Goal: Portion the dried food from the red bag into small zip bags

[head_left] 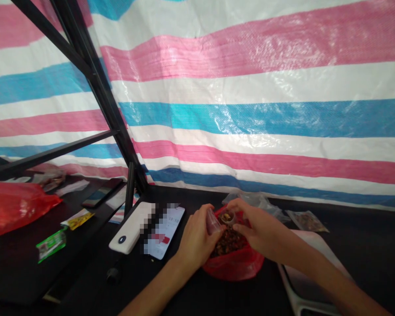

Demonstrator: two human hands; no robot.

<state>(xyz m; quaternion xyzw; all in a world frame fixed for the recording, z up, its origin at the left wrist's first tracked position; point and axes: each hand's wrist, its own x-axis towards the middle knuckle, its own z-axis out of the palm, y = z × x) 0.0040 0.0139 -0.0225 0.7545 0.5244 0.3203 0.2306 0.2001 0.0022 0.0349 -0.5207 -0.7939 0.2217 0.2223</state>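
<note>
A red plastic bag point(235, 267) stands with its mouth open on the black table, filled with small dry brown pieces point(226, 244). Over its left side, my left hand point(195, 235) is closed on a small clear plastic bag point(213, 222). From the right, my right hand point(253, 221) reaches over the red bag, its fingers closed round a small clear cup point(226, 217) with some brown pieces in it. The cup is close beside the mouth of the clear bag; fingers partly hide both.
Left of my hands lie a phone point(166, 235), a white power bank point(131, 230) and a dark round object point(113, 275). A kitchen scale point(311, 281) sits under my right forearm. Behind are clear plastic bags point(258, 202) and a filled packet point(307, 220). A black frame point(98, 92) rises left.
</note>
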